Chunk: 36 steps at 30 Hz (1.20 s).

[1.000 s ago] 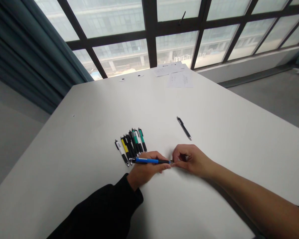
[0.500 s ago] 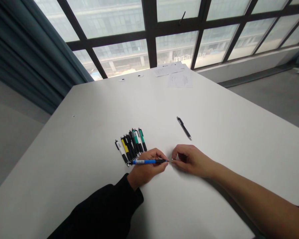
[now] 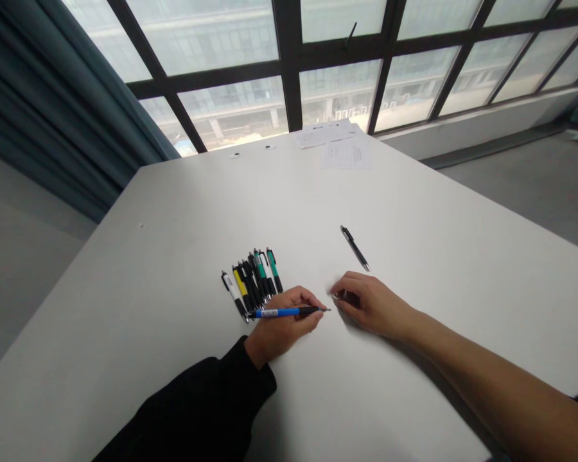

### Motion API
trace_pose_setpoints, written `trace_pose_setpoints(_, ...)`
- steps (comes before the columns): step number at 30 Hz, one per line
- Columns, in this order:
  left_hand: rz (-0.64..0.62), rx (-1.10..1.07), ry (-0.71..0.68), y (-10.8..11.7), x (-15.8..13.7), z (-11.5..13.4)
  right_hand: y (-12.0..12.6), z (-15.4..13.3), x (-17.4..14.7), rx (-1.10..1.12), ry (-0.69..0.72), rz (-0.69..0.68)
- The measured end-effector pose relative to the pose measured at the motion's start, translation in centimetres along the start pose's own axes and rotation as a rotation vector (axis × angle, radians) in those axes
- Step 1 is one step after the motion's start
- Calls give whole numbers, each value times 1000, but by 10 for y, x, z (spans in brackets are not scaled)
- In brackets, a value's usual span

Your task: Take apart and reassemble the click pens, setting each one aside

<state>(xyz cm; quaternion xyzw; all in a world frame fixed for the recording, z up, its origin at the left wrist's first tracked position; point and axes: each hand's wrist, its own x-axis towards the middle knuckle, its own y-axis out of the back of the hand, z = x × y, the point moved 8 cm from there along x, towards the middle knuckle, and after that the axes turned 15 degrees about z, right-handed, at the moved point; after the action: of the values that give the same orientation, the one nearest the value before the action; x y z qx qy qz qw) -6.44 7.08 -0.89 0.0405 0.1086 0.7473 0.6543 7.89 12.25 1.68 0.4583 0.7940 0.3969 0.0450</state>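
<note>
My left hand [image 3: 284, 327] is closed around a blue pen [image 3: 282, 313] with a black grip, held level above the white table. A thin refill end [image 3: 328, 310] sticks out of the pen's right end, with no metal cone around it. Just to the right, my right hand [image 3: 373, 305] is closed in a pinch, apart from the pen. Between its fingertips shows a small silvery pen tip [image 3: 336, 296], mostly covered by the fingers. Behind my left hand lies a row of several pens [image 3: 253, 279] in white, yellow, black and green, side by side.
A single black pen [image 3: 355, 248] lies beyond my right hand. Papers [image 3: 340, 144] rest at the table's [image 3: 212, 212] far edge, by the windows. Two small white pieces with dark spots [image 3: 236, 155] lie to their left. A blue curtain [image 3: 52, 96] hangs at the left.
My right hand has drawn back slightly from the pen's end and lifted a little, with the small silvery piece in its fingers. The thin refill end now shows more clearly. My left hand stays put.
</note>
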Motion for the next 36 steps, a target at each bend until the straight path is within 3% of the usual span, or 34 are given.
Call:
trace_pose_setpoints(7,-13,-57,57,-1,-1,-2,1,-1,-2,32,8,-20)
trace_pose_setpoints(18,-3,-22,23,1,-1,-1,-8,-14,-8,-43,178,-155)
trace_pose_setpoints(28,-28,103,-32,-1,0,-1,-13,-7,-8,-53,141,-145)
trace_pose_setpoints(36,13,72,-51,1,1,1,-11,-8,-6,-44,115,-118)
